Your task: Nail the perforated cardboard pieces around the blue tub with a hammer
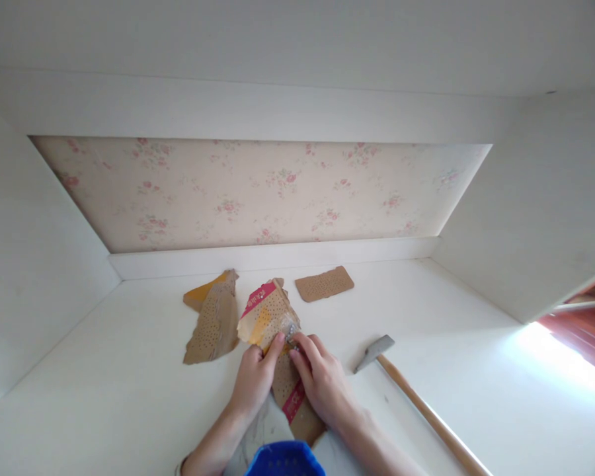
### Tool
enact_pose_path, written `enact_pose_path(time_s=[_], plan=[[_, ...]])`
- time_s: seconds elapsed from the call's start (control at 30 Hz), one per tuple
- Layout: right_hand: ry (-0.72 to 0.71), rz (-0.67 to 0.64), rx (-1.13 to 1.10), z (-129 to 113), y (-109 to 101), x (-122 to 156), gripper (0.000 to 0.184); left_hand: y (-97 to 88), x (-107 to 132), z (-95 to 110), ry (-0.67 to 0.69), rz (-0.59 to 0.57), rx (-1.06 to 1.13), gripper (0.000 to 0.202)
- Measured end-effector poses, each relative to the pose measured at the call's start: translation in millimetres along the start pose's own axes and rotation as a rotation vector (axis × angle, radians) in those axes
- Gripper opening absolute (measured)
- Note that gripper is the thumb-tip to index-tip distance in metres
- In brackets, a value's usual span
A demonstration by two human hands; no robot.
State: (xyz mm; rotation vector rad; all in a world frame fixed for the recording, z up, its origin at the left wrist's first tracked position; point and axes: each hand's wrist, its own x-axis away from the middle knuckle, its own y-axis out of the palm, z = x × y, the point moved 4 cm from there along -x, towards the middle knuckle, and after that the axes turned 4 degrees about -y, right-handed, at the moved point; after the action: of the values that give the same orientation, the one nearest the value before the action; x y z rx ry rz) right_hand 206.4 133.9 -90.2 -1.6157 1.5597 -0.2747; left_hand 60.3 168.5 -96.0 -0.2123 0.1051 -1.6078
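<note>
My left hand (256,373) and my right hand (322,378) meet over a torn cardboard packet (270,314) with brown perforated sheet, yellow backing and a red printed strip. Both hands pinch at a small shiny patch (291,328) on the packet, fingertips pressed together there. The packet lies flat on the white desk (104,390) and runs back under my right palm.
A second torn perforated piece (212,318) lies left of the packet. A small brown perforated patch (324,283) sits behind, near the wall ledge. A hammer (416,396) with a wooden handle lies to the right. A blue object (285,459) is at the bottom edge. White cabinet walls flank both sides.
</note>
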Motion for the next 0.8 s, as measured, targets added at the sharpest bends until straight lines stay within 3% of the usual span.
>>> enact_pose_path(time_s=[0.23,0.8], plan=[[-0.053,0.006,0.056,4.2,2.4,-2.2,0.024,3.6,0.3,-4.1,-0.020,-0.002,-0.056,0.052],[-0.142,0.137,0.101,7.8,1.3,7.6,0.021,-1.0,0.4,-3.7,0.060,0.169,-0.223,0.048]])
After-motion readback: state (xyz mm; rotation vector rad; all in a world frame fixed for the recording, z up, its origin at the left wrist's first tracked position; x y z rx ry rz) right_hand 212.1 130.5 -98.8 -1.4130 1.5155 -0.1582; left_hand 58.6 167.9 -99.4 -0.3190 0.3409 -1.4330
